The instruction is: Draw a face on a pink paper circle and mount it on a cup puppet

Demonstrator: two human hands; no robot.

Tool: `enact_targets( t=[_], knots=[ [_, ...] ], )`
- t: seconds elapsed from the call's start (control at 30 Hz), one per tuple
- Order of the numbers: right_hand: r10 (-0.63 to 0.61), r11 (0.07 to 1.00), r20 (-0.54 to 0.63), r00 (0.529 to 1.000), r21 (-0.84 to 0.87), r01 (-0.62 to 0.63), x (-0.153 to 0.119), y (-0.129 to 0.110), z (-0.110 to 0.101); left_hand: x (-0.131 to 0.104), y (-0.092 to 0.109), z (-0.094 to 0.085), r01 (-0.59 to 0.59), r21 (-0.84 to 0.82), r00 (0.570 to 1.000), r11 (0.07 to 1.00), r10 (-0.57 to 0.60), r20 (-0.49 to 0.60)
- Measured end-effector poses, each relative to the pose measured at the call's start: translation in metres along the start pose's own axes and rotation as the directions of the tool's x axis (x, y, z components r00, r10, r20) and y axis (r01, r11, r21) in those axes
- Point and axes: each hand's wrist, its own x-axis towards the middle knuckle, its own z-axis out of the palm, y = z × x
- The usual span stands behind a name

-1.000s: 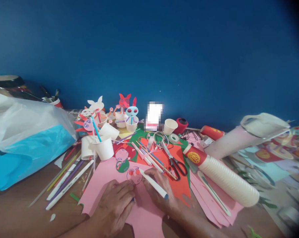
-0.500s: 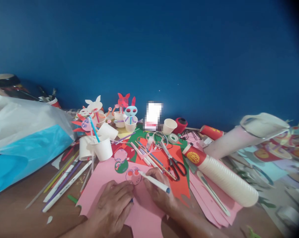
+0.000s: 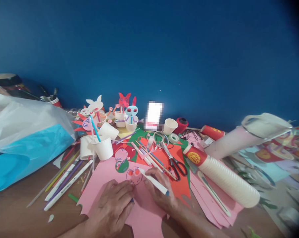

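Note:
A white marker (image 3: 156, 183) with a blue end is gripped in my right hand (image 3: 161, 191), its tip at the upper right of a face drawn on a pink circle (image 3: 134, 176). The face has red eyes and lashes. My left hand (image 3: 114, 206) rests on the large pink sheet (image 3: 142, 215), fingertips at the circle's lower left edge; a small dark blue thing, perhaps a pen cap, shows by its fingers. Just beyond the circle lie a green disc (image 3: 122, 166) and a pink disc (image 3: 121, 154) with drawings.
Black-handled scissors (image 3: 174, 162) lie on red paper (image 3: 185, 188). Stacked paper cups (image 3: 226, 178) stretch along the right. White cups (image 3: 104, 149) and paper animal figures (image 3: 131, 110) stand behind. Markers (image 3: 67, 185) and a plastic bag (image 3: 32, 138) are at left.
The marker tip has shifted very slightly over the face. My left hand stays in place, and the view has moved a little.

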Motion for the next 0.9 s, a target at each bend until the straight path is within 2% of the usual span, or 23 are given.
enact_targets(
  t=[0.17, 0.37, 0.5, 0.73, 0.9],
  knots=[
    [-0.022, 0.999, -0.026, 0.999, -0.024, 0.021, -0.002, 0.0, 0.002, 0.001, 0.001, 0.0, -0.004, 0.034, 1.0, 0.999, 0.004, -0.007],
    [0.027, 0.999, -0.046, 0.999, 0.027, -0.026, -0.001, -0.002, 0.004, 0.001, 0.0, 0.001, 0.003, 0.01, 1.0, 1.0, -0.004, 0.005],
    [0.099, 0.992, -0.054, 0.994, 0.081, -0.095, 0.0, 0.0, 0.004, 0.004, 0.003, -0.003, 0.017, -0.036, 0.999, 0.999, -0.016, 0.036],
    [0.158, 0.982, -0.016, 0.987, 0.104, -0.155, -0.001, 0.001, 0.005, 0.011, 0.006, -0.012, -0.011, 0.022, 0.997, 1.0, 0.009, 0.071],
    [0.296, 0.938, 0.011, 0.955, 0.187, -0.292, -0.004, 0.001, 0.009, 0.014, 0.006, -0.015, -0.056, 0.039, 0.995, 0.998, 0.052, 0.08]
  ],
)
